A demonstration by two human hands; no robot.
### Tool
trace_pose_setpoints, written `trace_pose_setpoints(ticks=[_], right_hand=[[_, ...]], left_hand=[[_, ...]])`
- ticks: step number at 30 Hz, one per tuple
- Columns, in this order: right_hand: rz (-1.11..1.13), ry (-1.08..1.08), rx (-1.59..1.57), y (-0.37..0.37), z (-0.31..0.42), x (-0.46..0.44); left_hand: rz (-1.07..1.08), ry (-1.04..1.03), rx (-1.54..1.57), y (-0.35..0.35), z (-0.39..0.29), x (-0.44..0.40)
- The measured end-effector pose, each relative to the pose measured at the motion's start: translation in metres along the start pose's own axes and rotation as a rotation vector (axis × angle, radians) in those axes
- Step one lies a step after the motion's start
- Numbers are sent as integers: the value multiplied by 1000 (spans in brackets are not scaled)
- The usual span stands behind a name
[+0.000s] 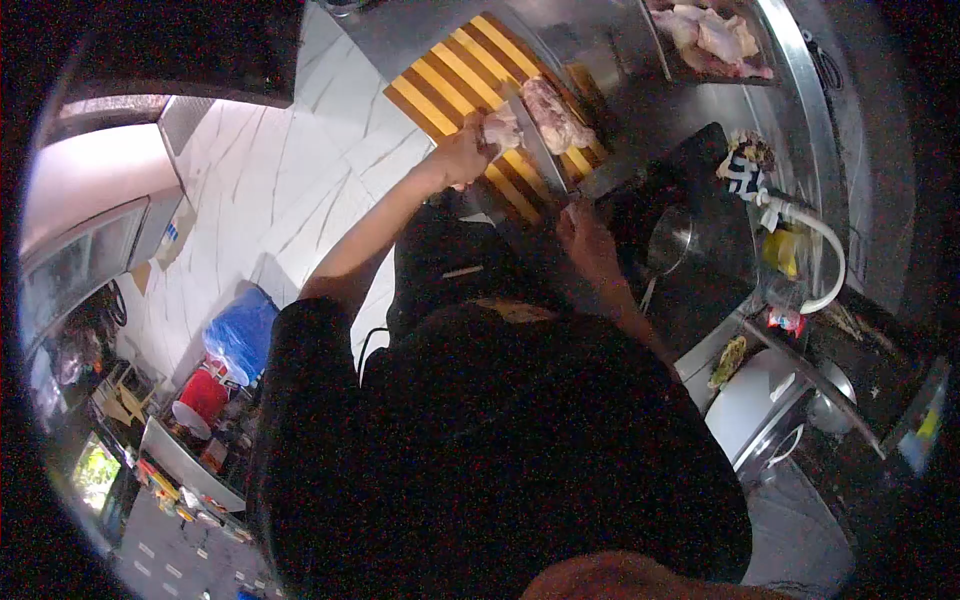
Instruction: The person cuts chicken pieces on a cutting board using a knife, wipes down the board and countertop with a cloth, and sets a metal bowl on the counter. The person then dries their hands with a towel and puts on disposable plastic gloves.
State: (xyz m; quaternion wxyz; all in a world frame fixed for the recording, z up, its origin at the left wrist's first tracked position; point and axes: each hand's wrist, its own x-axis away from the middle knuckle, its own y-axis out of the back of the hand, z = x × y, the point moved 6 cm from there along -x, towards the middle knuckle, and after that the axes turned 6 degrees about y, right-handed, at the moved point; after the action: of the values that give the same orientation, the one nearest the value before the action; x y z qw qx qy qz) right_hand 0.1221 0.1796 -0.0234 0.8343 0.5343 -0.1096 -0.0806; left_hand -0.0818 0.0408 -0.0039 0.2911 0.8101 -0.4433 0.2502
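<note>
Right fingers point(571, 221) closed on knife point(541, 152), handle hidden; left fingers point(478, 140) gripping half-covered meat point(504, 129)

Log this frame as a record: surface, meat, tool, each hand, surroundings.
surface: striped cutting board
meat: smaller portion and larger portion, either side of the blade; whether still joined, cannot tell
tool: knife, blade across the board
left hand: on the smaller portion
right hand: gripping the knife handle
surroundings: raw poultry in a tray; curved white hose; blue bag
</note>
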Motion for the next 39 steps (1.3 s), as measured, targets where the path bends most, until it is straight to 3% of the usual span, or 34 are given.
trace_pose_setpoints(ticks=[2, 5, 7, 9, 11, 15, 16, 17, 18, 21, 24, 27, 30, 34, 37, 39], right_hand=[[19, -20, -24, 7, 7, 19], [75, -127, -17, 7, 6, 13], [142, -219, 24, 7, 11, -23], [-14, -239, -190, 18, 34, -76], [22, -189, -183, 42, 56, -101], [59, -134, -259, 47, 51, -77], [-114, 34, -211, 54, 46, -61], [-141, 108, -56, 68, 37, -46], [-142, 102, 25, 81, 25, -38], [-91, -64, 102, 121, -9, -26], [-152, -206, 444, 114, -64, -34], [-142, -201, 441, 96, -104, -51], [-708, 415, 437, 95, -95, -64], [-536, 274, 507, 110, -44, -103], [-397, 269, 273, 85, -40, -143], [-392, 282, 208, 55, -54, -170]], left_hand=[[-22, -2, -107, -9, -1, 1], [-300, -278, -367, -10, -3, 1], [-302, -201, -403, -16, 3, -4], [-303, -150, -429, -20, 1, 1], [-315, -126, -455, -20, -6, 17], [-394, -154, -349, -17, 3, 13], [-411, -130, -320, -17, 6, 12], [-422, -107, -293, -17, 10, 11], [-418, -153, -304, -17, 10, 11], [-387, 48, -492, -13, -7, 27], [-406, 47, -509, -15, -9, 31], [-447, 8, -473, -16, -8, 31], [-558, -27, -497, -18, -6, 39], [-731, -29, -575, -23, 0, 43], [-727, 1, -582, -25, 9, 41], [-584, 108, -579, -23, 17, 42]])
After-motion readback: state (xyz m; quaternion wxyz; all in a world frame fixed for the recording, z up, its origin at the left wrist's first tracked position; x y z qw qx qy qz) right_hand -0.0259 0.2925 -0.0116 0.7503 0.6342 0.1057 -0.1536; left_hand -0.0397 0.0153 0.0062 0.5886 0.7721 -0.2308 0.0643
